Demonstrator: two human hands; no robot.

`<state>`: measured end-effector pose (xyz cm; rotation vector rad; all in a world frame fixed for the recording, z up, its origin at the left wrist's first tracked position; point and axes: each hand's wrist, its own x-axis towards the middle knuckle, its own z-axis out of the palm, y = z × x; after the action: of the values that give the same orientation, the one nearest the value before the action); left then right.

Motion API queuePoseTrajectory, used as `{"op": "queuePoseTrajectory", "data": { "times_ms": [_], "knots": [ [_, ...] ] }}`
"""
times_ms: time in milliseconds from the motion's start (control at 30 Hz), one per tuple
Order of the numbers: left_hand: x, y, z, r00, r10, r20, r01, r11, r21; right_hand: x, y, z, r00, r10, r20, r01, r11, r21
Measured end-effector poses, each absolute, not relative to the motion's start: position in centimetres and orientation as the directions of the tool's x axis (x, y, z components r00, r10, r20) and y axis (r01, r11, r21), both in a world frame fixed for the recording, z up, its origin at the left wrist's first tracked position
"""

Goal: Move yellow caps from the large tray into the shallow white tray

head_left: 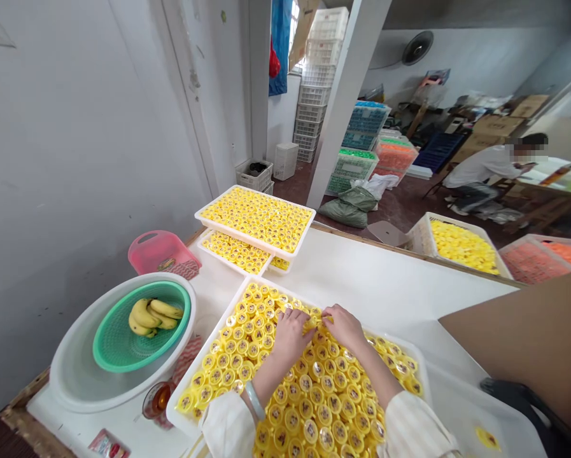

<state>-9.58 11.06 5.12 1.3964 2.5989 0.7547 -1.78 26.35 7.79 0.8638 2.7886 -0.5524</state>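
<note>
Many small yellow round pieces, each with a picture on its face, fill a white tray [240, 287] in front of me. Over the tray's far side, my left hand [292, 332] is closed, its fingers curled down at a yellow round piece [313, 320]. My right hand [344, 327] comes in from the other side, thumb and fingers pinched at the same spot. The two hands nearly meet, and their fingertips partly hide what they grip. A pale bracelet [254, 401] circles my left wrist.
Stacked trays of yellow pieces [256, 219] stand behind. At left are a white basin [70, 356], a green basket [118, 359] with bananas [154, 316], a pink basket [144, 251] and a glass of tea [158, 401]. A brown board [528, 337] lies right. Beyond, a person [486, 168] sits.
</note>
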Motion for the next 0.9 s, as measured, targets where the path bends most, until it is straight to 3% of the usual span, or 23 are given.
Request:
{"op": "queuePoseTrajectory", "data": {
  "times_ms": [267, 733, 900],
  "knots": [
    [-9.8, 10.6, 4.7, -0.403, 0.905, 0.134, 0.849, 0.316, 0.423, -0.2, 27.2, 8.6, -0.779, 0.597, -0.191, 0.619, 0.684, -0.385],
    [-9.2, 7.6, 5.6, -0.549, 0.819, 0.167, 0.790, 0.443, 0.424, 1.9, 25.7, 7.2, -0.721, 0.689, -0.068, 0.580, 0.547, -0.603],
    [-7.3, 5.8, 4.9, -0.569, 0.799, 0.195, 0.788, 0.461, 0.409, -2.1, 22.2, 6.7, -0.796, 0.603, 0.044, 0.467, 0.660, -0.589]
  ]
}}
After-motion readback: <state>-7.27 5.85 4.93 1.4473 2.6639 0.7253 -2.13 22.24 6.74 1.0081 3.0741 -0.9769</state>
